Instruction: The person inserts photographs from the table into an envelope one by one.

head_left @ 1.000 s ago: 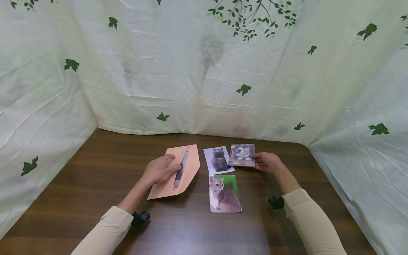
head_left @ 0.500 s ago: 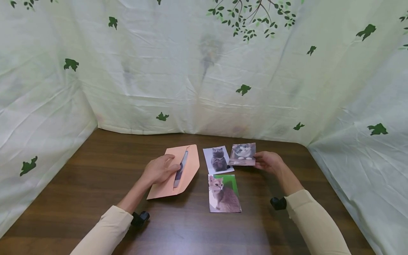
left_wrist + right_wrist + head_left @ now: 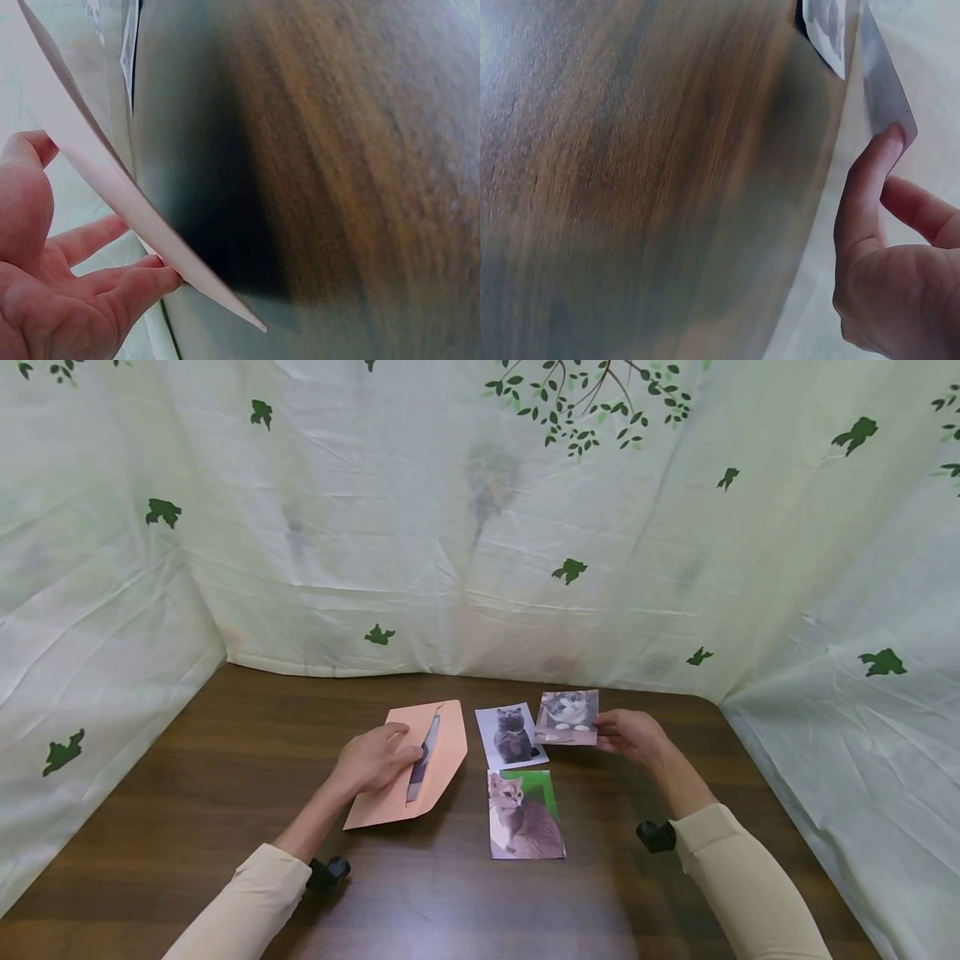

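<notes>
My left hand (image 3: 377, 758) grips a peach-coloured envelope (image 3: 442, 760) by its left side, thumb on top; the left wrist view shows several fingers of that hand against the envelope (image 3: 112, 176). Through the envelope's opening part of a photo (image 3: 422, 762) shows. With thumb and fingers, my right hand (image 3: 633, 737) pinches the right edge of a photo of a grey-and-white cat (image 3: 567, 717); in the right wrist view this photo (image 3: 885, 82) is raised off the table. Just left of it is a photo of a dark grey cat (image 3: 512, 735). Nearer lies a photo of a light brown cat (image 3: 527, 817).
A dark brown wooden table (image 3: 225, 793) lies beneath everything. White cloth (image 3: 337, 543) with green leaf prints hangs behind it and along both sides. Black wrist cameras (image 3: 328, 874) are strapped at both cuffs.
My right hand has shifted the grey-and-white cat photo slightly up in the view. My left hand and the envelope stay almost still. The whole head view has drifted a little.
</notes>
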Demonstrator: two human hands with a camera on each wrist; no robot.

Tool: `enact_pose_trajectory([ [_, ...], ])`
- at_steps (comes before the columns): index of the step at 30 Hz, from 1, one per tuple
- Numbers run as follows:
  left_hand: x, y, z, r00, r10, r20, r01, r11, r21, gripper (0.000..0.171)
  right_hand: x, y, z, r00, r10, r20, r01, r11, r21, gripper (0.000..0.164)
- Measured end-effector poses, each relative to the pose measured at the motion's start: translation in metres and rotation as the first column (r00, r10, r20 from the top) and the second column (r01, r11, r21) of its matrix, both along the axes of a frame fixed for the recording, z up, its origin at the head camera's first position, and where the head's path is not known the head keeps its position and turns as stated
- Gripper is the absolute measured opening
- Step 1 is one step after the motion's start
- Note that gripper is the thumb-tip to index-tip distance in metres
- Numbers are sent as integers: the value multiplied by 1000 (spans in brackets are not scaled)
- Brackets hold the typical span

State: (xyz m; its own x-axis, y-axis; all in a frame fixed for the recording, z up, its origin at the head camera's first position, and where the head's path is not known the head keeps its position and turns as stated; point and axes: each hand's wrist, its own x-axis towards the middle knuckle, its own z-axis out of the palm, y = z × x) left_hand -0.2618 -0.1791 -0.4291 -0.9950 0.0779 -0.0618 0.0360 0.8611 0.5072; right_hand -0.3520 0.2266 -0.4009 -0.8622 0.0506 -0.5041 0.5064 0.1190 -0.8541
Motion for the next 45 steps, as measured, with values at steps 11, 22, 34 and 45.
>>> enact_pose_trajectory([
  [11, -1, -1, -1, 1000, -6, 3, 6, 1000, 1, 61, 4, -16, 6, 996, 54, -72, -58, 997, -52, 34],
  [22, 0, -1, 0, 1000, -14, 0, 14, 1000, 2, 60, 8, -31, 19, 987, 115, -115, -118, 993, -21, 34],
  [34, 1, 0, 1, 1000, -7, 2, 7, 1000, 4, 60, 12, -55, 32, 968, 200, -155, -204, 979, -10, 25],
  [45, 2, 0, 2, 1000, 6, 5, -6, 1000, 20, 60, 17, -68, 34, 951, 276, -137, -281, 959, -17, 28],
])
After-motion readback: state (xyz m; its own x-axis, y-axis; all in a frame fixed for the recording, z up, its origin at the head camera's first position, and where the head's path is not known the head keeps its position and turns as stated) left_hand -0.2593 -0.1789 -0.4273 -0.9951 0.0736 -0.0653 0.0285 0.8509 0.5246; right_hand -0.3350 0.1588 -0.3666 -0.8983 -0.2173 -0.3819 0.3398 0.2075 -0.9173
